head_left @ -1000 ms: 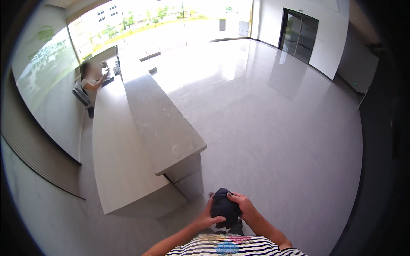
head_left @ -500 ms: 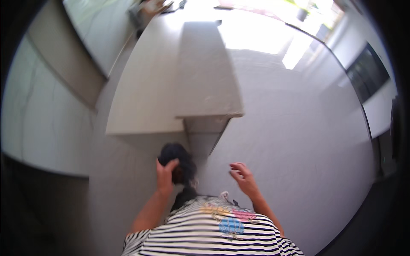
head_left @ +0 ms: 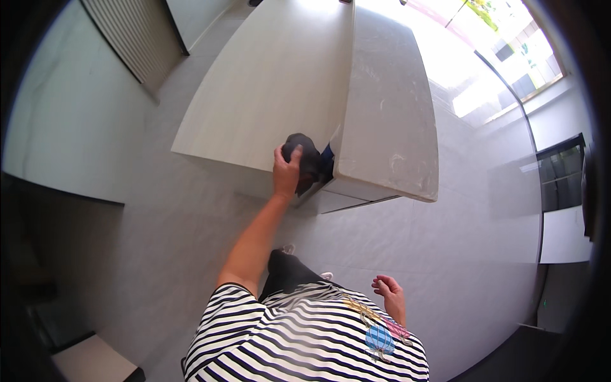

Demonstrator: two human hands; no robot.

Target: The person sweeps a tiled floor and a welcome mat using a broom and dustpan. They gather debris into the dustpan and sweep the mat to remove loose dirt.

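Note:
My left hand (head_left: pixel 287 167) is closed around a dark, rounded bundle (head_left: pixel 304 153), its thumb lying over the top. The bundle looks soft, with a brownish part at its lower end; its exact kind cannot be made out. It is at the near right corner of a pale wood-toned tabletop (head_left: pixel 254 95), beside the raised grey slab (head_left: pixel 388 108). Whether it rests on the top or hangs just over it is unclear. Low by my right side, my right hand (head_left: pixel 389 294) is empty, its fingers loosely bent and apart.
A small dark blue thing (head_left: pixel 327 155) shows against the slab's side. White marbled panels (head_left: pixel 83 114) stand at the left. Across the grey tiled floor (head_left: pixel 471 191), a white unit with a dark glass front (head_left: pixel 561 175) lines the right. Bright daylight enters at the far right.
My left hand has carried the dark bundle forward and up, from below the tabletop's near edge to its corner. My right hand has dropped back toward my side. The counter is nearer.

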